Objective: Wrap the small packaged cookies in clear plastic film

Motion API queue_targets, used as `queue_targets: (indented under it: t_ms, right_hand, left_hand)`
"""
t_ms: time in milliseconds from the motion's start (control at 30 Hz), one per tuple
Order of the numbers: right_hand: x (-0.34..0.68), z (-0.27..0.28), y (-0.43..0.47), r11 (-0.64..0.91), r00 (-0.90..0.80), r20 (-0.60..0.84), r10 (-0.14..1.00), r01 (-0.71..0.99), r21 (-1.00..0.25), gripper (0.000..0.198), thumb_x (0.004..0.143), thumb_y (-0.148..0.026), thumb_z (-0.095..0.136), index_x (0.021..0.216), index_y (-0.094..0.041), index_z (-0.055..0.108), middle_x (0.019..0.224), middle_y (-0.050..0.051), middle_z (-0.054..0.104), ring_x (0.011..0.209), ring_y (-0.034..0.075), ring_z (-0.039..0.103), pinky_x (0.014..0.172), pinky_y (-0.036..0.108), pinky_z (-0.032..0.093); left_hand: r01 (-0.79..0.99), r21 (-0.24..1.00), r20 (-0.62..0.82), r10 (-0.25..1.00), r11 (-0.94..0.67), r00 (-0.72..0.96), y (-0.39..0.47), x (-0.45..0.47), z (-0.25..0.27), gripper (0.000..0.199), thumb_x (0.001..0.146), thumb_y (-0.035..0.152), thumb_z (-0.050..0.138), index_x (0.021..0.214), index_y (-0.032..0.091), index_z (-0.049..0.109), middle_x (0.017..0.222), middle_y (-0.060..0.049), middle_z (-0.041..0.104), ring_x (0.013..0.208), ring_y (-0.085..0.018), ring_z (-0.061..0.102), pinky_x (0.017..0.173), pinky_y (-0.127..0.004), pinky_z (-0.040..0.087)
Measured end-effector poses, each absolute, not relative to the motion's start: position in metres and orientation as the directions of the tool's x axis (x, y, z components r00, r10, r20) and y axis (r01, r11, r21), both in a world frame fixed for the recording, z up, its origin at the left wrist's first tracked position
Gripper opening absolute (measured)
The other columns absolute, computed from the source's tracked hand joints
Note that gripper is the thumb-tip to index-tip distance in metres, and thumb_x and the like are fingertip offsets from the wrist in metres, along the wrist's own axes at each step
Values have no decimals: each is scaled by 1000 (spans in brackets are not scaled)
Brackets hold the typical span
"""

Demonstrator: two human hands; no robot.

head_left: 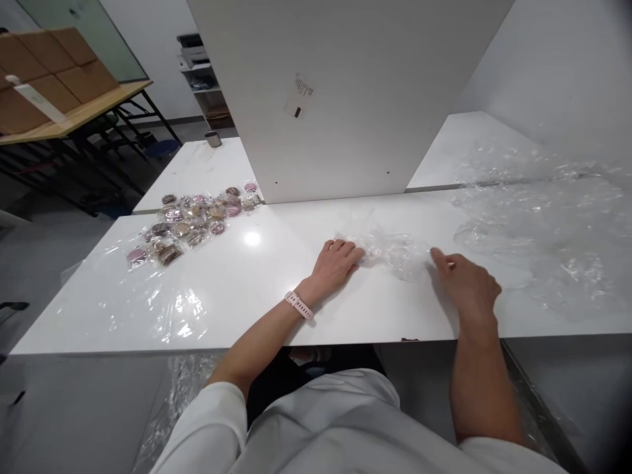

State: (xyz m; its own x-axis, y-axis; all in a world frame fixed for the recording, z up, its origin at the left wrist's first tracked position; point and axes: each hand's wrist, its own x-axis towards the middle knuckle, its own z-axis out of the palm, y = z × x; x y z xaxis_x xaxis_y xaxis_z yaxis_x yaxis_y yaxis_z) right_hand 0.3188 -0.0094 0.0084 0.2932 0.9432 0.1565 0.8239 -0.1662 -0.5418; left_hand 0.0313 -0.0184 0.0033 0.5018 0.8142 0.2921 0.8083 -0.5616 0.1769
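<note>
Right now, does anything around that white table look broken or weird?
Yes: the white table has a dark, ragged patch on its front edge, near the right forearm. It might be a chip, since the edge beside it is white. Clear plastic also shows below the edge by the left sleeve, perhaps fallen.

I could read no text, brand, number or sign. One small label (299, 97) sat on the upright white panel (355, 125) in front of me, left of the panel's middle. It bore lines of tiny dark print and, below them, a dark block; both were too small to decipher.
</note>
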Motion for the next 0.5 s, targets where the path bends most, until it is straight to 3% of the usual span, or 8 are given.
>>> queue_targets:
  t_ms: [67, 133, 233, 300, 400, 500]
  right_hand:
    - [316, 3, -19, -129, 209, 100, 973, 848, -514, 48, 81, -73, 61, 82, -25, 67, 83, 13, 70, 74, 32, 64, 71, 52, 49]
    - [299, 3, -17, -6, 75, 78, 994, 760, -650, 48, 79, -71, 64, 88, -24, 67, 96, 10, 71, 76, 26, 64, 71, 45, 52]
    - [262, 13, 2, 59, 27, 77, 997, 417, -907, 48, 82, -70, 61, 88, -23, 62, 104, 9, 72, 82, 21, 65, 71, 36, 55]
    - [235, 22, 17, 115, -34, 110, 993, 240, -964, 45, 85, -67, 59, 92, -23, 60, 110, 9, 72, 90, 20, 65, 78, 36, 56]
    - [202, 29, 27, 264, -295, 176, 939, 295, -918, 36, 92, -57, 55, 99, -23, 64, 111, 8, 72, 101, 21, 64, 94, 40, 52]
    - [192, 26, 23, 366, -480, 127, 868, 447, -816, 36, 98, -50, 45, 113, -28, 68, 120, 7, 69, 118, 24, 58, 105, 45, 46]
  left_hand:
    - [816, 150, 300, 812, -559, 501, -15, 35, 3, 25, 101, 23, 46, 121, 23, 61, 115, -8, 66, 112, -26, 55, 109, -50, 37]
    - [815, 132, 318, 803, -564, 504, -12, 37, 3, 23, 101, 23, 46, 118, 24, 62, 111, -7, 66, 110, -26, 54, 117, -55, 27]
    - [803, 154, 320, 798, -576, 511, -12, 35, 1, 24, 102, 23, 46, 120, 22, 61, 112, -8, 66, 111, -26, 53, 116, -55, 29]
    - [784, 181, 313, 790, -595, 527, -12, 33, -1, 25, 102, 23, 45, 122, 20, 61, 114, -9, 66, 112, -27, 54, 111, -51, 37]
    - [750, 215, 326, 770, -625, 548, -12, 28, -6, 25, 103, 23, 44, 119, 19, 62, 118, -10, 66, 115, -27, 56, 107, -49, 43]
    - [720, 272, 363, 761, -638, 538, -14, 23, -9, 22, 103, 20, 43, 116, 19, 60, 126, -10, 62, 121, -27, 54, 105, -48, 48]
